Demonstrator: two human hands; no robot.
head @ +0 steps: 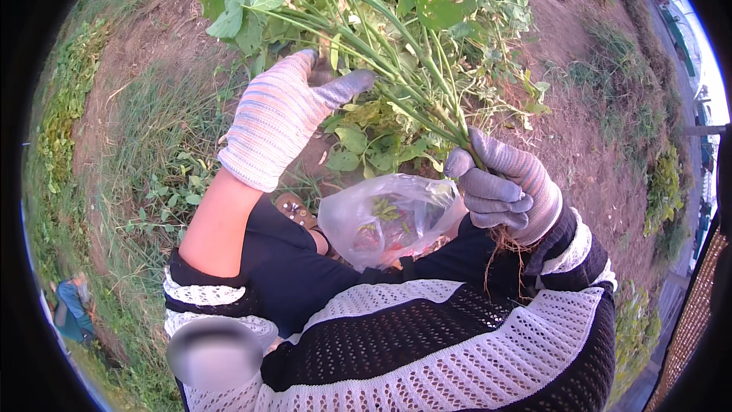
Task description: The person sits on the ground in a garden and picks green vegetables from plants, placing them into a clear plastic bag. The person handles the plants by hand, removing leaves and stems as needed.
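My right hand, in a striped knit glove with grey fingers, is closed around the stem base of an uprooted leafy plant. Thin brown roots hang below that fist. The green stems fan out to the upper left, with pods that look like beans. My left hand, gloved alike, is raised at the stems' left side with thumb and fingers apart; its fingertips are partly hidden, and whether they touch a stem I cannot tell. Between my legs stands a clear plastic bag with some green pods inside.
A heap of leafy plants lies in front of me on bare soil. Grass and weeds grow at the left. My shoe is beside the bag. Another person is bent low at the far left. A road runs along the right edge.
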